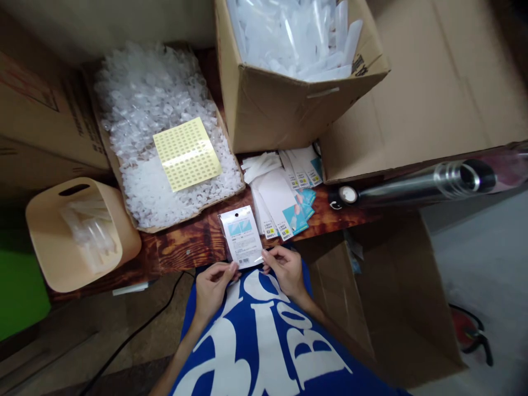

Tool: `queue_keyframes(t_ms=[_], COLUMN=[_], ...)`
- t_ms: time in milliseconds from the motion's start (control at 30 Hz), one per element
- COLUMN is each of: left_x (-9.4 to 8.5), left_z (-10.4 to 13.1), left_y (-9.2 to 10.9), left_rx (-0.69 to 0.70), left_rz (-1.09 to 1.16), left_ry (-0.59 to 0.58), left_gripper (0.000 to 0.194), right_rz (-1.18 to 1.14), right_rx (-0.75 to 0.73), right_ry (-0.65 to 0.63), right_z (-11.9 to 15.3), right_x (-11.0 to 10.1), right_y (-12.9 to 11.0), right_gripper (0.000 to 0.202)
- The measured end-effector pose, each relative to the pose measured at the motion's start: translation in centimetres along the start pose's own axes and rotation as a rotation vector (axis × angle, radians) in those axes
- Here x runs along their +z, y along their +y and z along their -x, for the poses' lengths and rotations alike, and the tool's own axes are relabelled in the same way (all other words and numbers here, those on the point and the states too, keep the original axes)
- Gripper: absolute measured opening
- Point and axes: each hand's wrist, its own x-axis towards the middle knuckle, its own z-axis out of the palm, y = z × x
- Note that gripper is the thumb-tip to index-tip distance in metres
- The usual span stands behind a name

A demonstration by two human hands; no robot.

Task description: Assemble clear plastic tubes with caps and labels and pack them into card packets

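Observation:
A flat white printed packet point(242, 237) with blue pictures, a barcode and a hang hole lies at the front edge of the wooden table. My left hand point(214, 280) pinches its lower left corner between thumb and fingers. At the lower right corner, my right hand point(285, 269) has its fingers closed on the same packet. Just beyond it, to the right, a fanned stack of white and teal printed cards point(274, 203) rests on the table. A yellow sheet of small stickers point(187, 154) lies on top of many small clear plastic pieces point(148, 104) in a shallow cardboard tray.
A cardboard box point(280, 110) full of translucent plastic tubes point(289, 33) stands at the back. On the left is a beige bin point(45, 242) with a few clear tubes. A steel thermos point(412, 184) lies at the right, and an open carton point(408, 297) sits below the table.

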Motion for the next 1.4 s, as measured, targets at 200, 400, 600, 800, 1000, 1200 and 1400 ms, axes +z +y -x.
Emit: queue_keyframes(t_ms=[200,400,600,800,1000,1200,1400], left_x=[0.1,-0.2,-0.2,0.9,0.8,-0.3,1.0], left_z=[0.0,-0.1,-0.1,-0.2,-0.5,0.6,0.3], left_y=[0.1,0.0,0.0,0.2,-0.6,-0.9,0.6], left_rx=[-0.002,-0.038,-0.044,-0.133,-0.22,-0.229,-0.108], left_rz=[-0.027,0.013,0.036,0.029,0.3,0.377,0.226], left_ry=[-0.079,-0.066,-0.059,0.016,0.139,0.133,-0.075], left_gripper=[0.03,0.031,0.033,0.042,0.054,0.049,0.041], right_rz=[0.172,-0.029,-0.116,-0.161,-0.223,-0.199,-0.115], right_rx=[0.009,0.044,0.172,0.16,0.178,0.102,0.015], right_ry=[0.131,0.086,-0.186,-0.136,-0.083,-0.131,-0.233], right_z=[-0.5,-0.4,-0.2,0.1,-0.2,-0.5,-0.1], right_x=[0.2,-1.2,-1.0,-0.2,-0.7,-1.4,-1.8], right_y=[0.3,0.4,0.2,0.9,1.9,2.8,2.6], right_gripper=[0.056,0.057,0.044,0.044,0.046,0.044,0.039])
